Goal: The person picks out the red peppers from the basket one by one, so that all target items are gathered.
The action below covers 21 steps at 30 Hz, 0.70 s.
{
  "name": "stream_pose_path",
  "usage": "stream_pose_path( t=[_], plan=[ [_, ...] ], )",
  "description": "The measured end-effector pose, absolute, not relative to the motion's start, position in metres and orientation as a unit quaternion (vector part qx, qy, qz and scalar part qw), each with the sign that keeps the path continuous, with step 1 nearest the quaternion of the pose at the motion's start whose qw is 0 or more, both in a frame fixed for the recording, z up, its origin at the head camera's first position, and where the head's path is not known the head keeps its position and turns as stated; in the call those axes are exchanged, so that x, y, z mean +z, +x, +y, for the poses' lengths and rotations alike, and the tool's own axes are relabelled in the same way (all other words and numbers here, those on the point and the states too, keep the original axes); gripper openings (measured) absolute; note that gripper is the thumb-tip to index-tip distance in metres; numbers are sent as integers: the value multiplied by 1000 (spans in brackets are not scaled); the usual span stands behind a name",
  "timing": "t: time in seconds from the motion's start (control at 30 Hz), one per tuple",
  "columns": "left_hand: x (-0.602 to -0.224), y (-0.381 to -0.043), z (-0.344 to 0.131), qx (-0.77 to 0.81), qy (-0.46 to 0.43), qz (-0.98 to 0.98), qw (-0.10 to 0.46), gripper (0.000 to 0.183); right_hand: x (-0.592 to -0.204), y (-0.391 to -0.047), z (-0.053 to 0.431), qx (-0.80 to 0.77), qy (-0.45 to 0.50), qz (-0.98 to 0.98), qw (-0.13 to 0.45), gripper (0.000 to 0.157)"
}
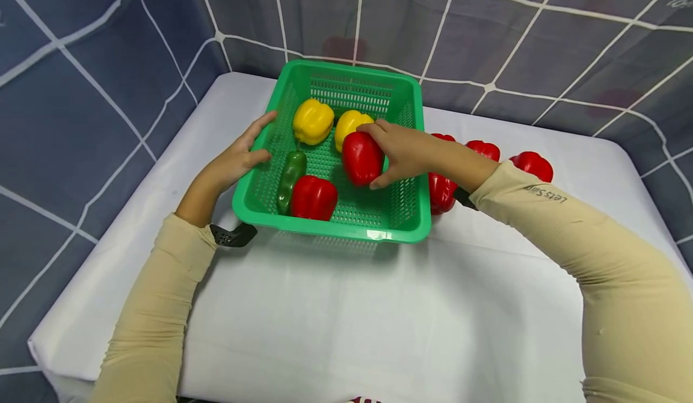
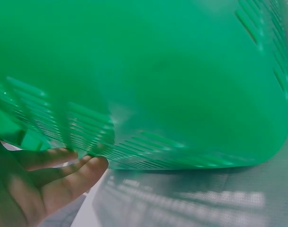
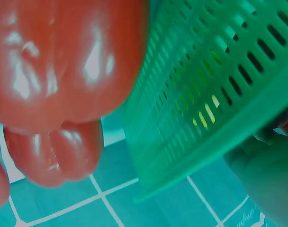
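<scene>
My right hand [image 1: 403, 147] grips a red bell pepper [image 1: 361, 159] over the right half of the green basket [image 1: 330, 227]. At the basket's left rim, my left hand [image 1: 238, 156] has its thumb and a finger over the edge. Its other fingers [image 2: 73, 184] lie straight against the outside wall in the left wrist view. Inside the basket are a yellow bell pepper [image 1: 313, 121], a second yellow pepper [image 1: 349, 125] partly hidden behind the held one, a long green pepper [image 1: 291, 180] and another red bell pepper [image 1: 314, 198].
Several red bell peppers lie on the white-covered table [image 1: 379, 307] right of the basket, among them a far right one [image 1: 533, 165]; my right forearm partly covers some. A large red pepper [image 3: 68, 56] stands close outside the basket wall. Grey gridded cloth [image 1: 498, 30] surrounds the table.
</scene>
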State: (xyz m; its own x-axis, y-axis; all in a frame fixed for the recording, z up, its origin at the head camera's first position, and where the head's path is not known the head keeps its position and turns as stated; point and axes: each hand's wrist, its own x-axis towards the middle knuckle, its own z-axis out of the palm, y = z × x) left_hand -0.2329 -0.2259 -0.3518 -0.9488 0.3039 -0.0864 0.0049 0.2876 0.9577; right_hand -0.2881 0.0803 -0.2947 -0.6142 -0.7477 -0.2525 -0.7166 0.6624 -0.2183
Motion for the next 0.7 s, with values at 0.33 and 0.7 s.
stream_pose_path(
  t=[0.33,0.7],
  plan=[
    [-350,-231,-224,583,93,797,127,77,-279,-285,96,-71,-400,904,134,95],
    [-348,-229,-225,584,88,797,127,76,-266,-280,122,-109,-362,921,95,96]
  ],
)
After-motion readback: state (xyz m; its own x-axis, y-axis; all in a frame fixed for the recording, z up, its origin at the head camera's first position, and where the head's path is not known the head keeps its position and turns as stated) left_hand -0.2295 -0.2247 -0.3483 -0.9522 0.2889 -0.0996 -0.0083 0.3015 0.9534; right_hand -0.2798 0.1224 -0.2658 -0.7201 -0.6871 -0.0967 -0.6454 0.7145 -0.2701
